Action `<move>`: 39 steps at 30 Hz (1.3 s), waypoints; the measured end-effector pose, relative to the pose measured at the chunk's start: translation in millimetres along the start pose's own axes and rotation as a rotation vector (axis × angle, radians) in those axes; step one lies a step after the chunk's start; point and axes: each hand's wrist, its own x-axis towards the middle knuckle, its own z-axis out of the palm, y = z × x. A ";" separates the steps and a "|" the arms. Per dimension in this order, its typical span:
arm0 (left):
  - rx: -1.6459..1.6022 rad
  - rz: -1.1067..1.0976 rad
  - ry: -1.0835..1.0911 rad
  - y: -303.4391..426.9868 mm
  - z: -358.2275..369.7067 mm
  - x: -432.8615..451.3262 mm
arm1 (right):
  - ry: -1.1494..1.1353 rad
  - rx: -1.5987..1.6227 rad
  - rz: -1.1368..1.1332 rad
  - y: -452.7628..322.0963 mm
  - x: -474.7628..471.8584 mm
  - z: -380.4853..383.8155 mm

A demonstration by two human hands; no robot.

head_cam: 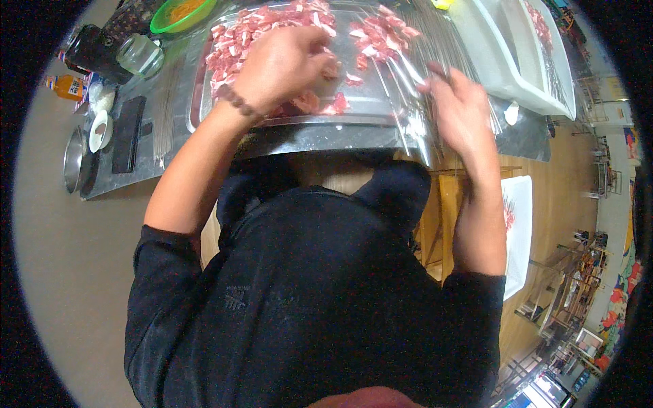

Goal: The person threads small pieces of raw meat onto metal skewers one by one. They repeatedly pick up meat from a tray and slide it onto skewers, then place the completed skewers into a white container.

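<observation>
My left hand [288,64], with a beaded bracelet [237,101] on its wrist, is over a metal tray [377,99]. Its fingers curl down among cut pieces of raw meat [229,46]; whether they pinch a piece is unclear. A smaller heap of meat [382,33] lies at the tray's right side, with metal skewers [403,76] reaching from it over the rim. My right hand [461,104] is just right of these, its fingers bent at a dense bundle of thin metal skewers [433,30]. Blur hides whether it grips one.
White plastic bins [535,97] stand at the right, one with skewered meat. A white tray [520,245] sits lower right. Leftward are a glass jar [140,56], a green basket [183,15], a white bowl [101,131], a dark phone-like slab [128,135] and more skewers [168,107].
</observation>
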 end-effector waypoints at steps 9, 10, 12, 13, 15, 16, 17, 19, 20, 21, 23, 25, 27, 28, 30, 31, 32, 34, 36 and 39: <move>0.303 0.522 -0.173 -4.7 49.2 18.5 | -0.071 -0.129 -0.015 10.0 29.5 1.2; 0.283 0.528 -0.187 -4.6 39.1 14.6 | -0.069 -0.098 -0.004 10.1 24.7 -0.4; 0.239 0.466 -0.276 -12.1 27.8 12.3 | -0.085 -0.136 -0.029 5.0 16.4 -10.1; 0.179 0.484 -0.262 -16.4 22.1 10.5 | -0.096 -0.153 -0.046 1.7 12.1 -13.2; 0.244 0.290 -0.429 -14.3 8.9 8.8 | -0.098 -0.170 0.007 -3.6 1.2 -16.4; 0.084 0.127 -0.384 -3.4 -3.0 5.8 | -0.110 -0.172 0.022 -6.5 -4.3 -20.5; -0.075 -0.037 -0.336 5.7 -12.5 3.5 | -0.121 -0.175 0.036 -6.8 -9.3 -23.5; 0.200 0.105 -0.029 -9.6 -18.6 11.3 | -0.090 -0.003 0.032 -5.9 -21.3 -24.2; 0.275 0.109 0.033 -20.4 -19.1 14.1 | -0.095 0.137 0.109 -21.6 -31.3 -26.7; 0.343 0.118 0.095 -18.0 -24.6 19.5 | -0.095 0.270 0.192 -31.4 -39.9 -29.8; 0.277 0.224 0.038 -0.2 -30.3 31.4 | -0.095 0.377 0.224 -27.1 -51.5 -24.7; 0.327 0.508 0.027 -8.2 -13.8 48.9 | -0.137 0.498 0.245 -24.2 -60.5 -18.2; 0.642 0.726 0.177 -27.7 13.5 63.7 | -0.122 0.536 0.251 -26.6 -66.9 -8.2; 0.705 0.663 0.094 -32.5 23.9 67.5 | -0.123 0.557 0.275 -29.9 -71.8 -5.9; 0.821 0.540 -0.074 -32.5 36.5 71.8 | -0.129 0.586 0.296 -29.3 -82.0 -2.5; 0.756 0.548 -0.104 -30.2 36.7 69.9 | -0.131 0.566 0.320 -29.0 -86.9 -4.2; 0.691 0.555 -0.134 -29.2 34.7 64.6 | -0.133 0.546 0.344 -29.1 -91.8 -6.4; 0.565 0.562 -0.199 -16.0 19.9 49.5 | -0.109 0.523 0.351 -26.0 -100.9 -4.8; 0.437 0.376 -0.311 -3.0 5.6 41.2 | -0.123 0.546 0.380 -21.9 -108.3 -4.4; 0.286 0.228 -0.291 -8.6 2.8 34.7 | -0.159 0.534 0.401 -19.1 -116.5 -4.0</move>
